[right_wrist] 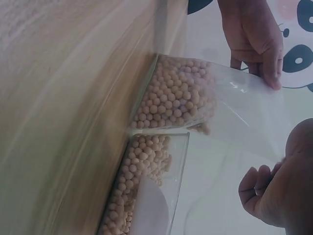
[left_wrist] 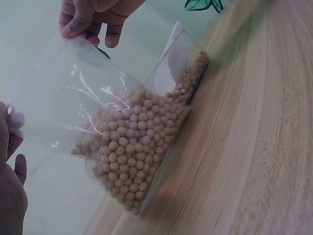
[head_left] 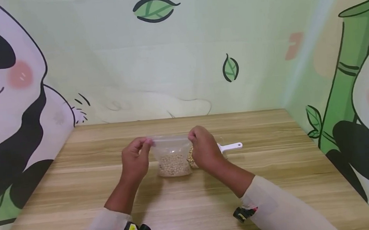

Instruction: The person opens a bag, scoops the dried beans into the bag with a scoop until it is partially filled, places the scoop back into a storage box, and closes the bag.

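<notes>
A clear plastic zip bag (head_left: 174,162), about half full of round beige beans, stands upright on the table. My left hand (head_left: 135,158) pinches its top left corner between thumb and fingers. At the top right corner my right hand (head_left: 204,147) grips the bag's edge with curled fingers. The bag's top edge is stretched between both hands; whether its seal is closed I cannot tell. Behind the right hand sits a clear container (right_wrist: 178,161) with more of the beans (right_wrist: 142,156). A white scoop (head_left: 232,146) rests in it, handle pointing right.
The wood-grain table (head_left: 186,216) runs up to a wall covering (head_left: 180,57) printed with pandas, leaves and bamboo. The container stands close beside the bag's right side. Small cameras are strapped to both sleeves.
</notes>
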Action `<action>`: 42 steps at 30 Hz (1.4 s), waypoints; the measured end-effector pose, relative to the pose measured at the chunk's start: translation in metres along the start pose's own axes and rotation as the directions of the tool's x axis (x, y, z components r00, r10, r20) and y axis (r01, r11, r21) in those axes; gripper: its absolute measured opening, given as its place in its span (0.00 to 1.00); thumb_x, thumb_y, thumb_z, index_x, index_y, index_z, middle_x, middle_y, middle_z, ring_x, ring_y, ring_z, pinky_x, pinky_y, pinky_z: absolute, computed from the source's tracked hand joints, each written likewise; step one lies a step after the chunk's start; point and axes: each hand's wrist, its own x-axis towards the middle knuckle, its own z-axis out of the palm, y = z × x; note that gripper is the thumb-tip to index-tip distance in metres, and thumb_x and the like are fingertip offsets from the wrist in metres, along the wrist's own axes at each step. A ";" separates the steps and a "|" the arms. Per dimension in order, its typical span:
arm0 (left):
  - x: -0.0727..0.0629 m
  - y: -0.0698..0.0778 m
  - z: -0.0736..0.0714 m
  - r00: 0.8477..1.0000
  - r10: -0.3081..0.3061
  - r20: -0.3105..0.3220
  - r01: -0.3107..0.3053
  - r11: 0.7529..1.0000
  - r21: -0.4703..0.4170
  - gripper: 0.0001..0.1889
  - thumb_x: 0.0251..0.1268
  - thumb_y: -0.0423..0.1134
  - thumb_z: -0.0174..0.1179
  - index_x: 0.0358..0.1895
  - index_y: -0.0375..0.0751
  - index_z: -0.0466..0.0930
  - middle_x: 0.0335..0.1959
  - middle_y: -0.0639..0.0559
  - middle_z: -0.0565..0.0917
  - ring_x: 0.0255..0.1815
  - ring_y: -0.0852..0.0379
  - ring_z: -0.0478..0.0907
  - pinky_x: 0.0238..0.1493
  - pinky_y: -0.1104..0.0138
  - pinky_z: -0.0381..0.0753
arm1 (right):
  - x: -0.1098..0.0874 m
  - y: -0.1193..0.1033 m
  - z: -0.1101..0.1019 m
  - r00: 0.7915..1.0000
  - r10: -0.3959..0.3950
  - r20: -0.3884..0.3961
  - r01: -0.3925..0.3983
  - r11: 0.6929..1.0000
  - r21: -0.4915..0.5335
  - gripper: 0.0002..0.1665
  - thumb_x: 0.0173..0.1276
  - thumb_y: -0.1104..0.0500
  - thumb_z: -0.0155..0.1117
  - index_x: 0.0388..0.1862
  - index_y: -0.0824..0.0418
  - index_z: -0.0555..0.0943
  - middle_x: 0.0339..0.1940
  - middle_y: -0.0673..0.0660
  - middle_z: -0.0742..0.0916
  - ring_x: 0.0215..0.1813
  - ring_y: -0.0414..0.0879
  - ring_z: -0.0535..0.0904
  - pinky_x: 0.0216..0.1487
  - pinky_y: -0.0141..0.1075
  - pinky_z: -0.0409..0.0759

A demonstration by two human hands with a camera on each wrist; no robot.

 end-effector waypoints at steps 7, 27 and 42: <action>-0.001 -0.001 0.003 0.995 -0.092 0.049 0.097 0.989 -0.115 0.11 0.82 0.33 0.62 0.43 0.25 0.84 0.46 0.40 0.90 0.41 0.69 0.86 0.51 0.77 0.82 | 0.000 0.009 -0.001 0.999 0.001 0.035 -0.005 0.993 0.119 0.05 0.84 0.66 0.56 0.43 0.65 0.76 0.40 0.60 0.82 0.46 0.54 0.80 0.50 0.46 0.80; 0.001 0.009 0.011 0.969 -0.217 0.116 0.235 0.956 -0.176 0.07 0.78 0.31 0.66 0.47 0.27 0.89 0.42 0.51 0.93 0.46 0.63 0.87 0.54 0.72 0.87 | -0.002 0.011 0.002 0.996 0.039 0.080 -0.062 0.947 0.316 0.03 0.81 0.65 0.63 0.44 0.65 0.81 0.44 0.61 0.86 0.50 0.51 0.81 0.43 0.31 0.79; 0.004 0.007 0.014 0.878 -0.359 0.316 0.425 0.889 -0.169 0.20 0.75 0.42 0.71 0.60 0.28 0.88 0.51 0.48 0.95 0.58 0.50 0.90 0.63 0.63 0.85 | 0.005 0.011 0.007 0.940 0.175 0.291 -0.304 0.818 0.489 0.12 0.75 0.56 0.73 0.48 0.64 0.92 0.49 0.58 0.94 0.52 0.41 0.88 0.55 0.36 0.85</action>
